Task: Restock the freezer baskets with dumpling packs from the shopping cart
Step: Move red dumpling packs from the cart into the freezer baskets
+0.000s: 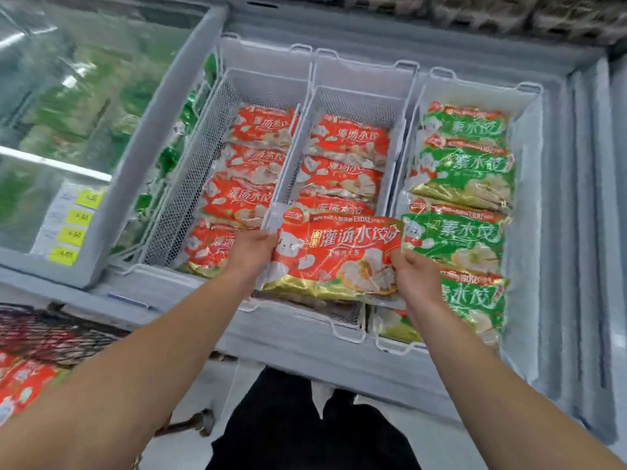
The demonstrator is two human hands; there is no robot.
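Both hands hold one red dumpling pack (336, 252) flat over the near end of the middle freezer basket (356, 100). My left hand (251, 254) grips its left edge and my right hand (412, 274) grips its lower right corner. The middle basket holds a row of red packs (346, 154) behind the held one. The left basket (234, 89) is filled with red packs (247, 164). The right basket (475, 93) holds green dumpling packs (464, 174). At the lower left, the shopping cart (51, 334) holds more red packs (23, 385).
A closed glass freezer lid (68, 106) with yellow price tags (73, 228) lies to the left. The frosted freezer wall (529, 232) and sliding rails (590, 198) border the right side. My dark trousers show below the freezer's front edge (305, 347).
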